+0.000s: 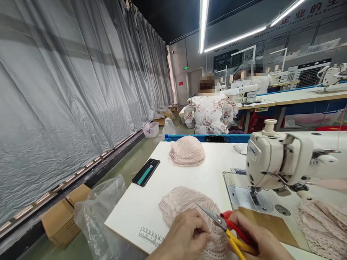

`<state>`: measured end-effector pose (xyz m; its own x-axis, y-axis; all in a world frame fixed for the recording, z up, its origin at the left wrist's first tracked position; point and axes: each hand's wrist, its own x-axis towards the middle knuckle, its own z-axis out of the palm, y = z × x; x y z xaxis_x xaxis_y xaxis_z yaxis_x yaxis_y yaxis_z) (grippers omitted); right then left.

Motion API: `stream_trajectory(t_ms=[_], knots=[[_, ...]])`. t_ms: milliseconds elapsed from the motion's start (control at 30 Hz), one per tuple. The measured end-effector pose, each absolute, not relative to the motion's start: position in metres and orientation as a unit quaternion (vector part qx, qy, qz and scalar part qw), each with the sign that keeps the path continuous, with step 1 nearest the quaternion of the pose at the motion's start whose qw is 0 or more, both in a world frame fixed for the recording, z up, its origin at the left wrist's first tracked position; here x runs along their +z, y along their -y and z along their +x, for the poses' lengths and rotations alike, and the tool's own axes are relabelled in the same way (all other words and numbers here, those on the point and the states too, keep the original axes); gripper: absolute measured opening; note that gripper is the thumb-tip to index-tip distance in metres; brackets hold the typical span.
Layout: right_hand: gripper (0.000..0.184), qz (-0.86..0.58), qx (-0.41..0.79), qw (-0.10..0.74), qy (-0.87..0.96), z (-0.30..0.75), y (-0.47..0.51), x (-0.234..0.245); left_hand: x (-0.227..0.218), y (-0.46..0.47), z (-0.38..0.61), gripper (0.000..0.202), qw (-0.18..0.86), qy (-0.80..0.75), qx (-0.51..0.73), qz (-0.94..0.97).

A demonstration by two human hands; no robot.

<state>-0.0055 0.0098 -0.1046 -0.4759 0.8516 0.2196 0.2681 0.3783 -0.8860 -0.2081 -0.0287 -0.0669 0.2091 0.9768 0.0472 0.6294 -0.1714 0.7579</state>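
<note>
Close to the table's front edge, my left hand (185,235) rests on a pale pink lace piece (178,202). Its fingers are curled and pinched on the lace fabric. My right hand (260,235) grips a pair of scissors (219,220) with one red and one yellow handle. The blades look nearly closed and point up and left over the lace, just above my left fingers. Further back lies a neat stack of pale pink lace pieces (188,150). The lower part of the lace is partly hidden by my hands.
A white sewing machine (275,160) stands on the right, with more pink lace (328,226) beside it. A phone (146,172) lies at the table's left edge. Below are a plastic bag (101,221) and a cardboard box (60,217). A person (209,111) sits ahead.
</note>
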Motion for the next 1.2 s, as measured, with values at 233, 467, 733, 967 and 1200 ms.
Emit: stream_trajectory(t_ms=[233,467,733,967,1200], knots=[[0.016,-0.349,0.434,0.349,0.753,-0.015,-0.018,-0.099,-0.071,0.023,-0.210,0.008,0.345,-0.560,0.297,0.693],[0.014,-0.362,0.425,0.348,0.753,-0.015,-0.018,-0.103,-0.070,0.023,-0.212,0.010,0.347,-0.560,0.302,0.689],[0.017,-0.348,0.437,0.354,0.750,-0.024,-0.022,-0.099,-0.059,0.033,-0.206,0.014,0.312,-0.572,0.298,0.697],[0.025,-0.351,0.466,0.371,0.722,-0.025,-0.030,-0.103,-0.057,0.031,-0.201,0.015,0.292,-0.608,0.324,0.663],[0.036,-0.346,0.515,0.449,0.643,-0.030,-0.034,-0.111,-0.053,0.016,-0.214,0.016,0.353,-0.597,0.373,0.617]])
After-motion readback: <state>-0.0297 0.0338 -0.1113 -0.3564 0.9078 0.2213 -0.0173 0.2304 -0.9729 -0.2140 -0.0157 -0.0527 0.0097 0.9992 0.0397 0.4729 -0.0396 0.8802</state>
